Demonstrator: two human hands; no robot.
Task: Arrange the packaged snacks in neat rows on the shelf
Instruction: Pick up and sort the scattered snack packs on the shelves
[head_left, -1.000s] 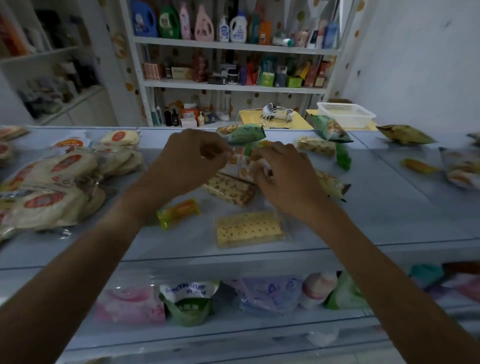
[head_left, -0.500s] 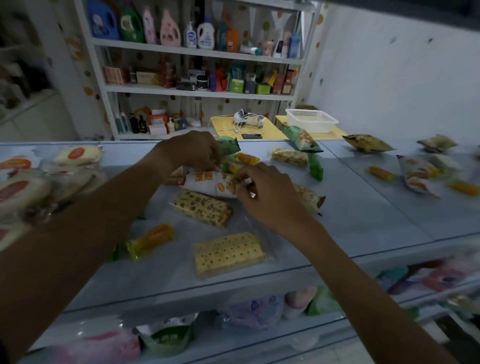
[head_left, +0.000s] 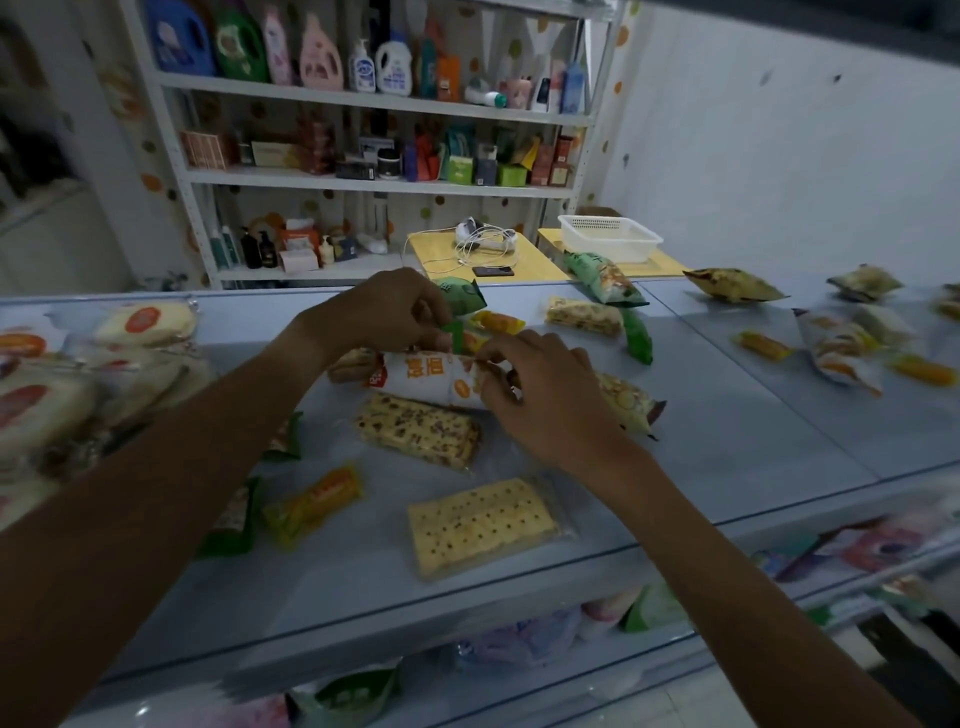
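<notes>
Loose snack packs lie scattered over the pale blue shelf top (head_left: 727, 436). My left hand (head_left: 384, 312) pinches a small green packet (head_left: 460, 296) above the middle of the shelf. Just right of it, my right hand (head_left: 535, 395) pinches the right end of a white and orange packet (head_left: 421, 376). In front of that lie a speckled cracker pack (head_left: 418, 428) and a dotted yellow biscuit pack (head_left: 480, 525). A small orange stick pack (head_left: 311, 501) lies to the left. Under my right wrist a nut snack bag (head_left: 626, 402) partly shows.
Round flatbread packs (head_left: 145, 322) pile up at the shelf's left end. More snack bags (head_left: 735, 283) lie along the back and right. A white basket (head_left: 608, 236) sits on a yellow table behind. A lower shelf holds pouches (head_left: 353, 691). Tall racks with bottles stand at the back.
The view has shifted right and closer. Both hands stay together over the middle packs. The white and orange packet now shows more fully under my right fingers.
</notes>
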